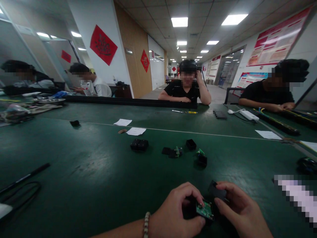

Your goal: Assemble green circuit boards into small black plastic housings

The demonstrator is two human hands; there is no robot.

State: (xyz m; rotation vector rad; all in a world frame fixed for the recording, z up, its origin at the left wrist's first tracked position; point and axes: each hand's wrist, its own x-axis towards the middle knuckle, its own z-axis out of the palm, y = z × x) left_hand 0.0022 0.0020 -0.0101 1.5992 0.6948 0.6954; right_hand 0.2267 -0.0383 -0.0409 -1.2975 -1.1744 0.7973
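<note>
Low in the head view, my left hand (177, 213) is closed on a small black box with a green circuit board (205, 209) showing in its open face. Its index fingertip rests on the board. Right beside it, my right hand (239, 208) pinches a black plastic cover (218, 191) between thumb and fingers, tilted and close to the box. Farther up the green table lie an open black case (191, 144), another black case (202, 161) with a bit of green board by it, and black pieces with a green board (177, 152).
A pair of black blocks (139, 145) sits left of the loose parts. White papers (136, 131), a wrench (177, 111) and a white power strip (249, 115) lie farther back. A soldering-iron-like black rod (32, 173) with a cable is at left. Other people sit around the table.
</note>
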